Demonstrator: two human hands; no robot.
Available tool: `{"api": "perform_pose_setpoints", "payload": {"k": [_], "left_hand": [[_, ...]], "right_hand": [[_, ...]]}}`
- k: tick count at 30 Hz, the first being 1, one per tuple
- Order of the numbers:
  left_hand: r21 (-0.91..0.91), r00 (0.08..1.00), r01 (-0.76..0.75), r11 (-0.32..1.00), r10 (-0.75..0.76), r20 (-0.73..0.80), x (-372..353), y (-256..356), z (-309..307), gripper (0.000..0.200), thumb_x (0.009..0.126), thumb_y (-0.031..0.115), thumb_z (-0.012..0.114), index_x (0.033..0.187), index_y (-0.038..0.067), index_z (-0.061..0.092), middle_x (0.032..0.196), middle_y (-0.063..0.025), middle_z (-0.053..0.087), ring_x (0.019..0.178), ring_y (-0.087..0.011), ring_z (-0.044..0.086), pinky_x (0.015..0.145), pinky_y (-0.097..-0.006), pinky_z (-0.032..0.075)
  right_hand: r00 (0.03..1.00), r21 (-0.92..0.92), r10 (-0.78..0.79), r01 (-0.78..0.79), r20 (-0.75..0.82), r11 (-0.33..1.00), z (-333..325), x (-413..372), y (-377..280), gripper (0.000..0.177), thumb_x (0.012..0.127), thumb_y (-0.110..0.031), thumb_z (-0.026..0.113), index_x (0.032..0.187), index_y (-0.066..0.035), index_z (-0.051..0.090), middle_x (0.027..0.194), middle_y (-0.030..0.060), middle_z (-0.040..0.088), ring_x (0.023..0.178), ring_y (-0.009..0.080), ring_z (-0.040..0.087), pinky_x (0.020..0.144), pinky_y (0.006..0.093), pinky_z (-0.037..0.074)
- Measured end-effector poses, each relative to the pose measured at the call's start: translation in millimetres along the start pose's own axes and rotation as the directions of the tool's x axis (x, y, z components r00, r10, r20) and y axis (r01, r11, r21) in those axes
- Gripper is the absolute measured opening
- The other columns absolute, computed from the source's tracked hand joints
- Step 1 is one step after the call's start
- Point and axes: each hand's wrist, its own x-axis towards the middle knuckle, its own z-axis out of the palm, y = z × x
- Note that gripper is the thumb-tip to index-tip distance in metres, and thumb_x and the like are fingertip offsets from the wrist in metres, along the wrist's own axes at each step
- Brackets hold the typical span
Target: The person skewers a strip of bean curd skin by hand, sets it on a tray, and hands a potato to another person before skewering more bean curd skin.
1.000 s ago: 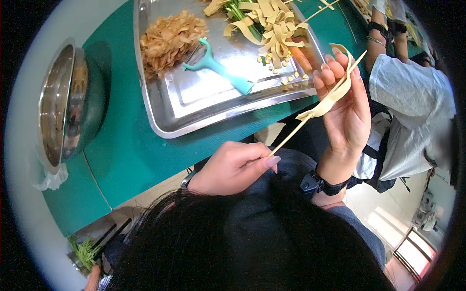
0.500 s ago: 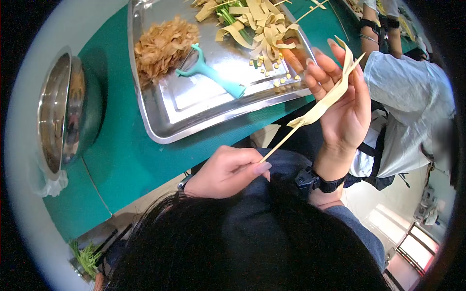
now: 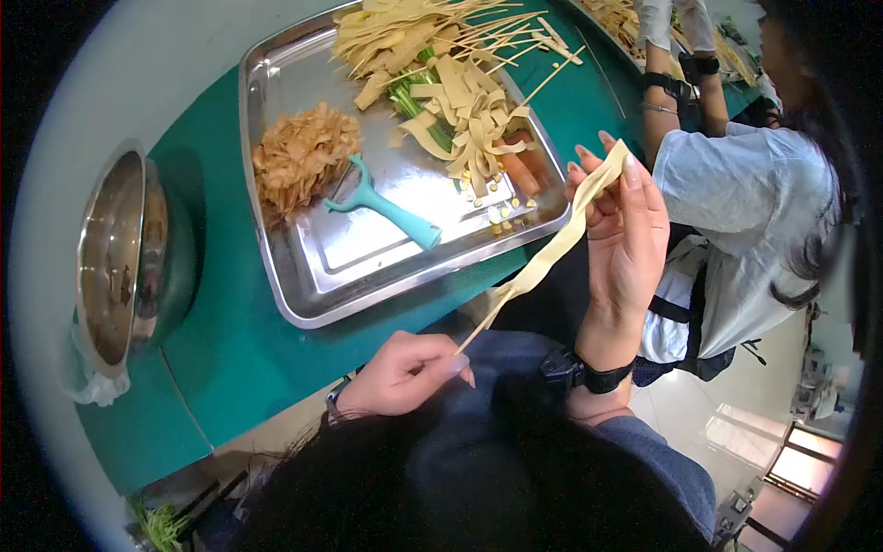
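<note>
My left hand [image 3: 400,375] pinches the lower end of a thin wooden skewer [image 3: 475,333] in front of my body. A long pale yellow strip [image 3: 552,250] is threaded on the skewer and stretches up to the right. My right hand [image 3: 625,216] holds the strip's upper end between thumb and fingers. Beyond my hands lies a metal tray [image 3: 303,313] with a turquoise peeler [image 3: 395,216], a heap of brown flakes [image 3: 308,156], cut yellow strips [image 3: 487,124], green stalks [image 3: 414,110] and a carrot [image 3: 521,170].
Several skewered yellow sheets [image 3: 391,37] lie at the tray's far edge. A metal bowl [image 3: 115,262] stands at the left of the green table [image 3: 221,386]. On the right, a co-worker in a light shirt [image 3: 745,184] works with gloved hands over another tray.
The strip's upper end, spread in two points before, is now gathered in my right hand's closed fingers. Both hands sit further left in view, and more of the tray's far side shows.
</note>
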Motion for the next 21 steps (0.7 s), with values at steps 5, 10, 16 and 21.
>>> {"api": "perform_pose_setpoints", "payload": {"k": [5,10,16,21], "left_hand": [[-0.006,1.0,-0.004,1.0,0.004,0.021,1.0,2.1,-1.9,0.023,0.092,0.016,0.048,0.081,0.001,0.063,0.059,-0.0055,0.051,0.05,-0.0117,0.043,0.048,-0.025,0.035],[-0.011,1.0,-0.019,1.0,0.019,0.014,-0.6,-5.2,-1.2,0.024,0.092,0.016,0.048,0.081,0.001,0.063,0.059,-0.0054,0.05,0.05,-0.0116,0.043,0.049,-0.025,0.035],[-0.046,0.999,-0.032,0.998,0.033,0.025,-0.5,-4.9,-2.0,0.024,0.092,0.016,0.048,0.081,0.0,0.063,0.06,-0.005,0.051,0.05,-0.0115,0.044,0.049,-0.0248,0.036],[-0.061,0.998,0.01,0.998,-0.006,0.058,0.2,2.6,-4.5,0.025,0.092,0.016,0.047,0.081,0.0,0.063,0.061,-0.0058,0.052,0.052,-0.0122,0.046,0.05,-0.025,0.037]], "right_hand": [[0.994,-0.097,-0.11,0.11,0.01,0.989,3.4,-4.1,-1.8,0.032,0.092,-0.019,0.047,0.112,0.006,0.052,0.103,0.0232,0.06,0.088,0.0271,0.064,0.074,0.0325,0.054],[0.986,-0.143,-0.166,0.166,0.016,0.976,7.4,-5.1,-4.4,0.031,0.092,-0.018,0.048,0.111,0.007,0.053,0.098,0.023,0.061,0.084,0.0276,0.065,0.07,0.0313,0.055],[0.969,-0.23,-0.24,0.248,0.064,0.941,5.1,-5.3,-2.9,0.03,0.092,-0.018,0.048,0.11,0.006,0.054,0.096,0.0212,0.063,0.084,0.0262,0.065,0.071,0.0302,0.054],[0.944,-0.331,-0.297,0.329,0.145,0.884,-1.6,-4.9,-1.5,0.03,0.093,-0.015,0.046,0.11,0.008,0.053,0.098,0.0209,0.061,0.088,0.0287,0.063,0.076,0.0356,0.053]]}}
